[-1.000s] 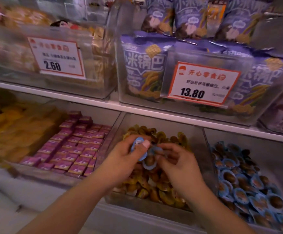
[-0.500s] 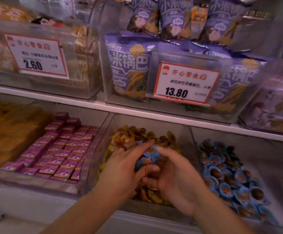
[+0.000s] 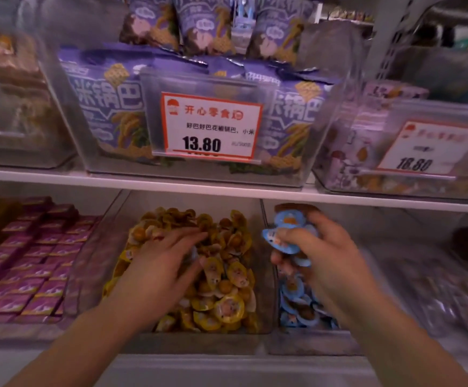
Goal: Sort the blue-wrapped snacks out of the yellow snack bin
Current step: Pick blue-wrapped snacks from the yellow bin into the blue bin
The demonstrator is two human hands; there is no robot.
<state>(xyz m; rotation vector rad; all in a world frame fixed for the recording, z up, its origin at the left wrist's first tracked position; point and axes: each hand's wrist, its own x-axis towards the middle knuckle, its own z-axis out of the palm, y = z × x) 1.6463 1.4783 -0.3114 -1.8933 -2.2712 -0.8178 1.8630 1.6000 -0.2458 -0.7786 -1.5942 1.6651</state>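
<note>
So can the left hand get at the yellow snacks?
Probably yes. The left hand lies with its fingers spread right on top of the yellow snacks, and the bin is open on top. Nothing stands in the way; the right hand, holding blue snacks, is off to the side.

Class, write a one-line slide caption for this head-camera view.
Right hand holds blue-wrapped snacks over the blue bin; left hand reaches into the yellow snack bin.
</note>
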